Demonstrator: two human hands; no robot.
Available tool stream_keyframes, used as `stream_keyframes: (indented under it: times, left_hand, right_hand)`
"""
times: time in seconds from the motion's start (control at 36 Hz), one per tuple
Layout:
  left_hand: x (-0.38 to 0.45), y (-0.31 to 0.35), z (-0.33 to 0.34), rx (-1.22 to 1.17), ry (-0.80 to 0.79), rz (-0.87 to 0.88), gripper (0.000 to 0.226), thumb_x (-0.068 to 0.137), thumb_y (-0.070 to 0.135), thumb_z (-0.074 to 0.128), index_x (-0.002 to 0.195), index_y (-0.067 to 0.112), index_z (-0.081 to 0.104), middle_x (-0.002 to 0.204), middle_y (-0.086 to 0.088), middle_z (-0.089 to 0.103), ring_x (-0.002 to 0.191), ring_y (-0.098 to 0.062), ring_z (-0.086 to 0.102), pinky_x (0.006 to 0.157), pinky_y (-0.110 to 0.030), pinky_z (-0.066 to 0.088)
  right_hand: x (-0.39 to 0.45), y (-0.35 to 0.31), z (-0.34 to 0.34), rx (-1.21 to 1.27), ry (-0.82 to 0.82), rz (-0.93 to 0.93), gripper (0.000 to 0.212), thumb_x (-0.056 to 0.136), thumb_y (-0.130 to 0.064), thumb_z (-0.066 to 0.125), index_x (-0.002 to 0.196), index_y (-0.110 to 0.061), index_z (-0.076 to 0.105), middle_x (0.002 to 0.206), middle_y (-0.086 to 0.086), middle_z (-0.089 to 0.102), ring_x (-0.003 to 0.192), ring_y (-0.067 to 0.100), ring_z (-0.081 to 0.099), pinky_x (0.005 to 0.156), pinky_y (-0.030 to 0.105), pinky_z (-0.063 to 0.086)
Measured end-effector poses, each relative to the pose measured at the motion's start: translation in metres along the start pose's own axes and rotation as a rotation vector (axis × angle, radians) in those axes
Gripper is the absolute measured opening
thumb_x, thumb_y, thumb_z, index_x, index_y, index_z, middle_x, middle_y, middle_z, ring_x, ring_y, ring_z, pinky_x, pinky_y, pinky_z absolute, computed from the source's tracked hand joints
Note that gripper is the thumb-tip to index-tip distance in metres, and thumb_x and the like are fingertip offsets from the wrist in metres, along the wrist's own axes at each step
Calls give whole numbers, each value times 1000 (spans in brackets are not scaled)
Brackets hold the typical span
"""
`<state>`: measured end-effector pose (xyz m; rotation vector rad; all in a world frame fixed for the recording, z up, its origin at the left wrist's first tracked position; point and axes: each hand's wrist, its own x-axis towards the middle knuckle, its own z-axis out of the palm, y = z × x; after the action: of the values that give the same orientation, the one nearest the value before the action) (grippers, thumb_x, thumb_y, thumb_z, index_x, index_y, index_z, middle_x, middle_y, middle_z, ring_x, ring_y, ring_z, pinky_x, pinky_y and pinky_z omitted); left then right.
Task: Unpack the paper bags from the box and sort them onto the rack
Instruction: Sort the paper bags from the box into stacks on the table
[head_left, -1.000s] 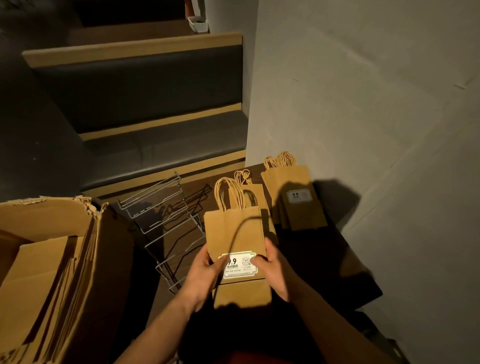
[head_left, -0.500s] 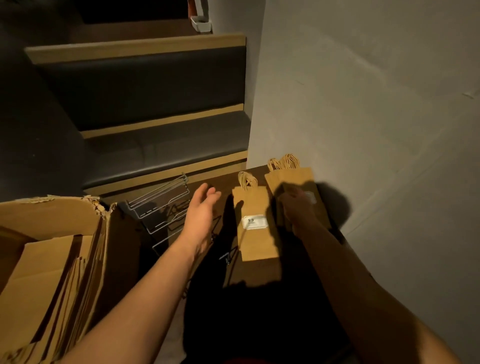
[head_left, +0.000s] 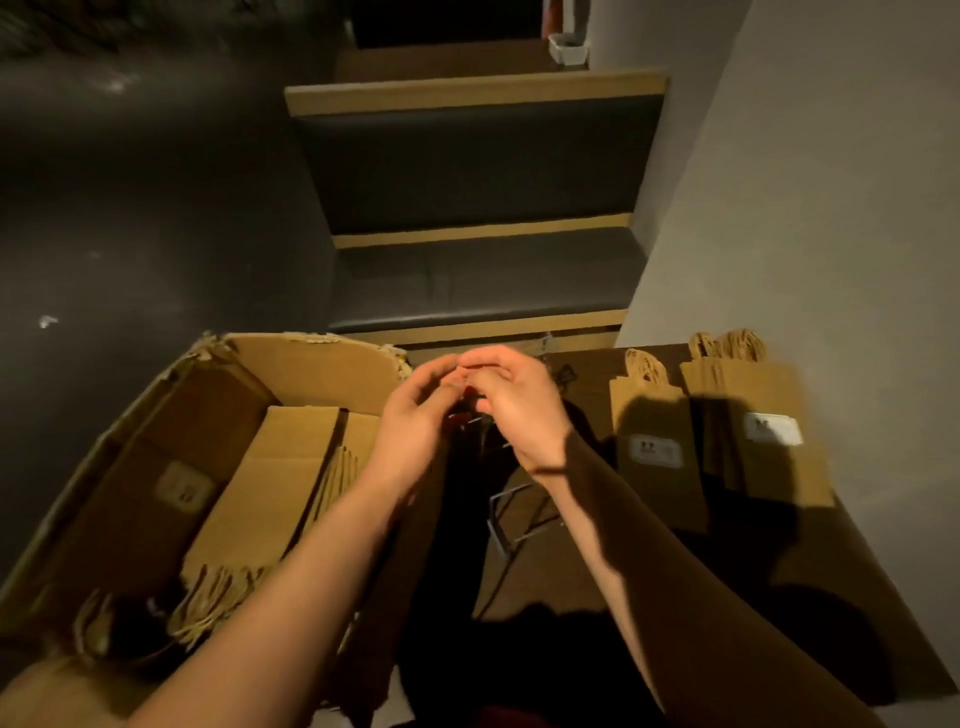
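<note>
My left hand (head_left: 415, 421) and my right hand (head_left: 519, 410) meet fingertip to fingertip at mid-frame, above the dark wire rack (head_left: 506, 514), and neither holds a bag. The hands hide most of the rack. The open cardboard box (head_left: 311, 358) stands at the left, with flat brown paper bags (head_left: 280, 483) packed inside it, handles toward me. On the brown table (head_left: 571, 571) to the right lie a small labelled bag pile (head_left: 654, 452) and a larger labelled bag pile (head_left: 769, 431), their handles pointing away.
A dark padded bench (head_left: 478, 280) with wooden trim runs behind the table. A grey wall (head_left: 805, 208) borders the table's right side. The floor at the left is dark.
A second ago both hands held a labelled bag; it now lies on the table at the right. The hands came together over the rack, and the view swung left toward the box.
</note>
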<state>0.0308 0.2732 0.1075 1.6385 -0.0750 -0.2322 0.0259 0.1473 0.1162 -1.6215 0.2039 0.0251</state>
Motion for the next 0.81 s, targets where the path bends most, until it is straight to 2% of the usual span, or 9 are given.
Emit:
stream_keyframes:
  times: [0.19, 0.31, 0.39, 0.44, 0.56, 0.64, 0.69, 0.78, 0.81]
  left_hand:
    - [-26, -25, -119, 47, 137, -49, 34, 97, 15, 56, 130, 23, 55, 113, 5, 65, 99, -11, 66, 77, -26, 54]
    - [-30, -64, -192, 213, 162, -177, 32, 94, 15, 61, 125, 22, 59, 111, 4, 65, 104, -17, 63, 80, -26, 51]
    - [-30, -105, -235, 396, 97, -399, 47, 89, 17, 68, 133, 18, 52, 115, 1, 61, 103, -17, 60, 78, -27, 50]
    - [-35, -132, -257, 534, -2, -522, 63, 84, 28, 73, 139, 19, 44, 127, -5, 57, 111, -21, 57, 88, -33, 52]
    - [-48, -173, -287, 768, -164, -613, 103, 65, 67, 74, 150, 31, 27, 150, -15, 32, 132, -32, 44, 110, -40, 39]
    - [-59, -182, -295, 824, -245, -553, 103, 73, 65, 70, 154, 32, 17, 161, -12, 9, 145, -34, 22, 118, -42, 27]
    - [-65, -187, -299, 811, -264, -531, 102, 73, 66, 69, 154, 34, 15, 163, -7, 2, 147, -34, 15, 119, -45, 24]
    - [-69, -191, -302, 788, -263, -510, 100, 73, 70, 66, 153, 35, 16, 163, -5, 2, 148, -33, 12, 118, -49, 23]
    - [-69, -192, -301, 785, -249, -493, 98, 74, 71, 64, 152, 35, 18, 163, -6, 5, 147, -34, 14, 118, -49, 25]
  right_hand:
    - [-15, -4, 121, 95, -204, 167, 24, 89, -20, 64, 113, -18, 66, 111, 2, 69, 108, 13, 62, 98, 37, 51]
    - [-21, 3, 182, 205, -201, 394, 35, 96, -4, 51, 130, 0, 52, 128, 26, 58, 121, 35, 56, 105, 43, 44]
    - [-18, 26, 223, 218, -153, 576, 32, 96, -3, 47, 128, -3, 54, 106, 13, 62, 102, 23, 61, 89, 32, 51]
    - [-17, 47, 245, 108, -127, 648, 33, 94, -5, 50, 127, -4, 55, 104, 11, 59, 99, 21, 57, 86, 34, 50]
    - [-19, 87, 273, -35, -53, 785, 45, 97, -12, 48, 141, -4, 42, 134, 12, 51, 122, 25, 50, 98, 35, 45]
    - [-24, 114, 290, -49, -13, 846, 44, 96, -14, 50, 139, -8, 43, 105, 8, 58, 83, 17, 57, 67, 28, 51]
    - [-28, 129, 298, -91, 19, 793, 45, 95, -14, 51, 139, -8, 43, 108, 9, 59, 72, 14, 53, 58, 26, 48]
    - [-35, 139, 300, -230, 84, 640, 50, 96, -11, 52, 145, -11, 39, 142, 9, 49, 119, 22, 55, 92, 29, 51]
    - [-38, 140, 299, -242, 94, 606, 50, 96, -11, 52, 144, -12, 40, 143, 8, 48, 123, 20, 53, 92, 25, 49]
